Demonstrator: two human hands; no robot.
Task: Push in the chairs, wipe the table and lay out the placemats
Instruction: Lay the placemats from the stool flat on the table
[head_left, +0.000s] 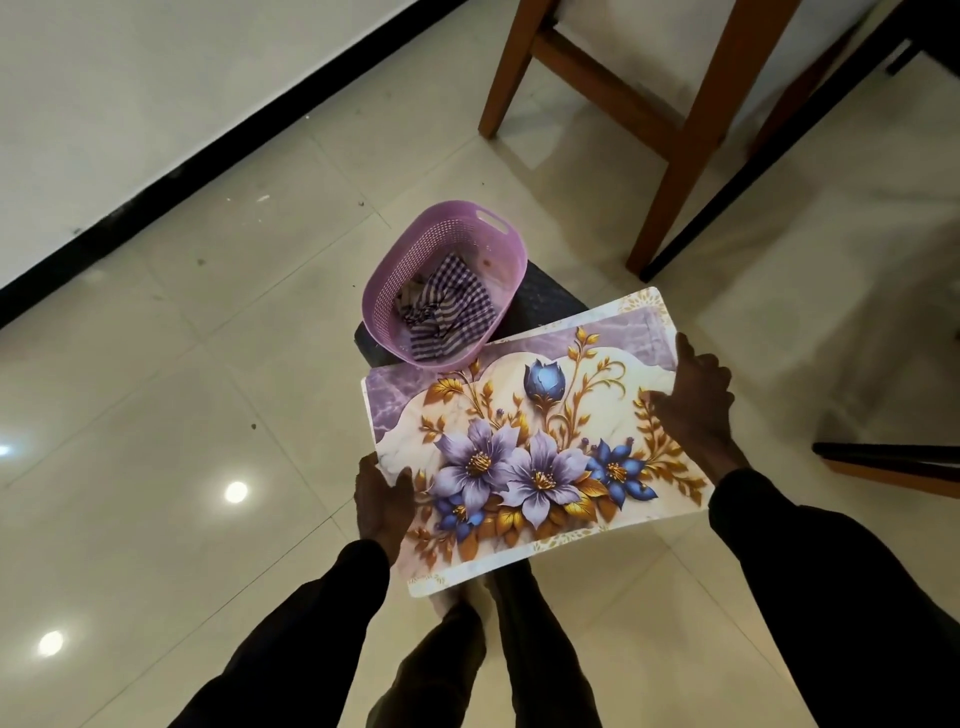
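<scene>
A floral placemat (530, 441) with purple and blue flowers and gold leaves is held flat above the floor in front of me. My left hand (382, 506) grips its near-left edge, thumb on top. My right hand (696, 400) grips its right edge, fingers lying over the print. Just beyond the mat, a lilac perforated basket (400, 270) sits on a dark low stool (545, 306) and holds a purple-and-white checked cloth (447, 312). More than one mat may be stacked in my hands; I cannot tell.
A wooden chair (675, 156) stands on the cream tiled floor at the upper right, with a thin black leg (753, 176) slanting beside it. Another dark-and-wood edge (893, 462) juts in from the right. A white wall with a black skirting (208, 161) runs along the upper left.
</scene>
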